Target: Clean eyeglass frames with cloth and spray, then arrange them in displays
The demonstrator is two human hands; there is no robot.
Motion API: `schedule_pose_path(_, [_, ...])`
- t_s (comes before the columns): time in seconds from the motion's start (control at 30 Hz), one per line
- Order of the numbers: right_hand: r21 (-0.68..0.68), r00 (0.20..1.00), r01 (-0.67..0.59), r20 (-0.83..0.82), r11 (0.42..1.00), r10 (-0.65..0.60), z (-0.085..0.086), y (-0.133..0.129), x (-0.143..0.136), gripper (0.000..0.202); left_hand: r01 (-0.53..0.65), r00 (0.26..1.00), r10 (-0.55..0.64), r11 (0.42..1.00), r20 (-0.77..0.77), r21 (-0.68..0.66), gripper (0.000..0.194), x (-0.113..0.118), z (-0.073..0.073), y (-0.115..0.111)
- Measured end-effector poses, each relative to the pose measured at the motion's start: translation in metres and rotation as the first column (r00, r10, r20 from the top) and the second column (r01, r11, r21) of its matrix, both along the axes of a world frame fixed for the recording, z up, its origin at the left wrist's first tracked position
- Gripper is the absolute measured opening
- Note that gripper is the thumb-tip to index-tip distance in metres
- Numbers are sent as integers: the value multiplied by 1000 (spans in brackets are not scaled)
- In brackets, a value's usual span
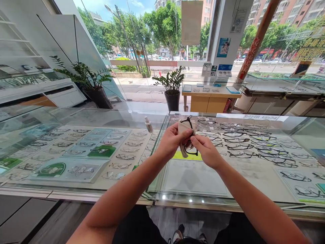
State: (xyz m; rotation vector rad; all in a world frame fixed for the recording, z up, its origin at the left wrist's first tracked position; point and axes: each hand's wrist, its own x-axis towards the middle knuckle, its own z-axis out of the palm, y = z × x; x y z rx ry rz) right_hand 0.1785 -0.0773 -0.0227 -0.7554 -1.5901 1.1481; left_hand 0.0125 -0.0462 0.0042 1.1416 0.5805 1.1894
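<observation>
Above the glass counter, both hands hold a pair of dark-framed eyeglasses [192, 151] turned on end. A pale cleaning cloth [183, 127] is folded over the upper part of the frame. My left hand [172, 137] is closed on the cloth, with its thumb pressed towards the upper lens. Lower down, my right hand [206, 149] pinches the frame near its middle. One dark rim shows above the cloth and the other below the fingers. Part of the cloth hangs beneath the left hand. A small white spray bottle [148, 126] stands on the counter left of my hands.
The glass display counter [193, 183] runs across in front of me, with rows of eyeglasses [238, 139] under its top. Its front edge lies close to my legs. Beyond it are a potted plant [173, 98], a wooden display table [212, 98] and large windows.
</observation>
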Motion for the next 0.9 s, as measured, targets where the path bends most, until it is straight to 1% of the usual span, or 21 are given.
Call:
schedule_pose_path(0.1, [29, 998, 1, 65, 1000, -3, -5, -2, -3, 51, -45, 999, 45, 999, -14, 10, 47, 1, -2, 0])
schedule_pose_path(0.2, [41, 994, 19, 104, 999, -24, -6, -3, -4, 53, -33, 999, 32, 999, -29, -14, 54, -1, -2, 4])
schedule_pose_path(0.27, [20, 995, 30, 94, 999, -32, -4, -3, -2, 53, 20, 999, -20, 1000, -38, -1, 55, -6, 0, 10])
schedule_pose_path(0.4, [-51, 1000, -4, -1, 999, 4, 7, -1, 6, 51, 204, 975, -197, 977, -102, 64, 50, -21, 6, 21])
schedule_pose_path(0.47, [-73, 999, -13, -37, 997, 11, 11, 0, 10, 50, 246, 963, -232, 965, -139, 94, 47, -27, 8, 24])
schedule_pose_path(0.6, [-107, 997, -23, -71, 994, 15, 11, 2, 11, 51, 200, 967, -169, 968, -191, 154, 50, -26, 7, 20])
schedule_pose_path(0.77, [-97, 996, -33, -80, 995, 25, 6, 1, 10, 48, 104, 984, -75, 978, -160, 180, 43, -15, 6, 12])
schedule_pose_path(0.83, [-93, 997, -35, -79, 995, 27, 7, 0, 11, 47, 101, 984, -73, 980, -162, 170, 41, -15, 6, 12])
schedule_pose_path(0.9, [-103, 997, -39, -75, 994, 31, 9, -1, 12, 46, 133, 980, -105, 978, -172, 164, 41, -18, 6, 14])
